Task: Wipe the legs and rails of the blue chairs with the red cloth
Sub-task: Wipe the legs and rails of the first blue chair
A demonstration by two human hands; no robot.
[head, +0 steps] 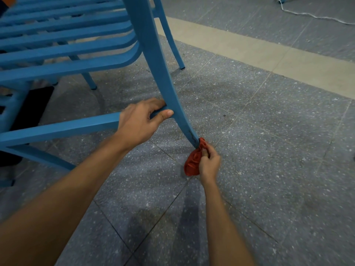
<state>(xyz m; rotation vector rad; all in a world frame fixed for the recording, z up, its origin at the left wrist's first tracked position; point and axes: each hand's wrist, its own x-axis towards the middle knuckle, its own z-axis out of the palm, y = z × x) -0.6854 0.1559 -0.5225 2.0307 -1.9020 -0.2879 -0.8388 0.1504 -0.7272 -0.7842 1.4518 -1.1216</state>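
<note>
Right hand (209, 164) grip pinches the red cloth (192, 163) against the chair leg (159, 62) foot. Left hand (138, 121) grip clasps the side rail (57, 129). Cloth judged soft and light; rigid chair best steadied there.

You are looking down at a grey-blue speckled tile floor (269, 150). A beige band (249, 50) crosses it far right; a white cable (315, 16) lies beyond.
</note>
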